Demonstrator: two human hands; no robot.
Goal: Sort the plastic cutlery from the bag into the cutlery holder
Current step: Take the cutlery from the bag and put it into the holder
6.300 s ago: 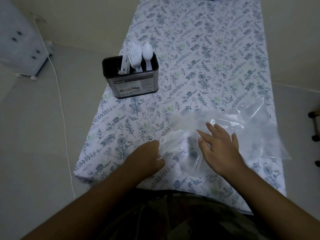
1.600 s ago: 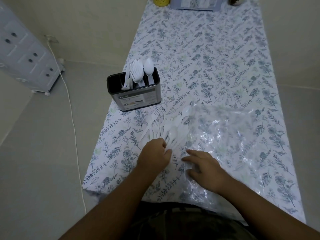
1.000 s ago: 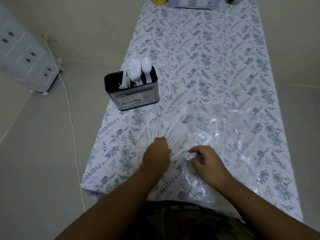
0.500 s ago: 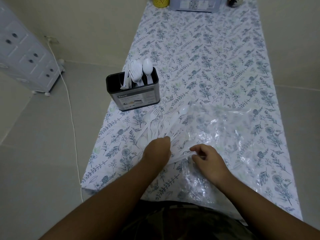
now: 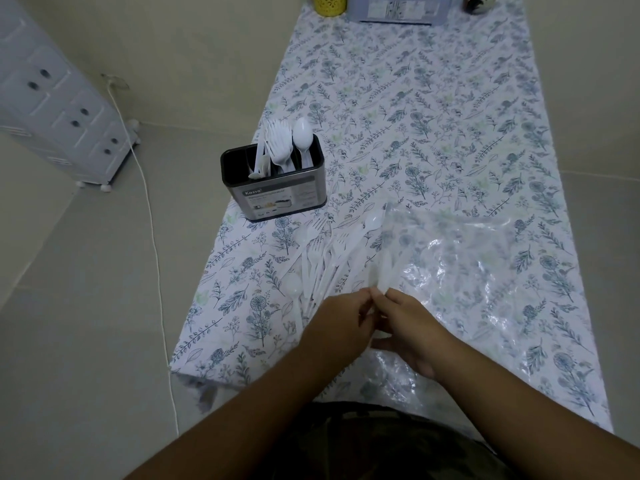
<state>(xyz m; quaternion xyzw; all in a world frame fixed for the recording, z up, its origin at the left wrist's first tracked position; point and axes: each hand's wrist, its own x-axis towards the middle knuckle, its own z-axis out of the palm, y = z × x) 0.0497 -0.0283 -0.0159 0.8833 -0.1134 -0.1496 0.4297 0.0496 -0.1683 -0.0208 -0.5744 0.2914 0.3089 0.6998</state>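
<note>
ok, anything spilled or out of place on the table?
Yes: loose cutlery lies fanned on the cloth beside the bag, not in the holder. Both hands pinch one piece together.

White cutlery [image 5: 322,261], blue-floral tablecloth [image 5: 415,109]

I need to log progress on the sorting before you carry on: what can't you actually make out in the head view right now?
- What the left hand and right hand pinch: the fingers cover it.
- The count of loose cutlery: white pieces overlap on the pale tablecloth.
- Whether the plastic bag is empty: glare and wrinkles.
- The cutlery holder dividers: its wall and contents hide them.
- The yellow cup: cut off by the top edge.
</note>
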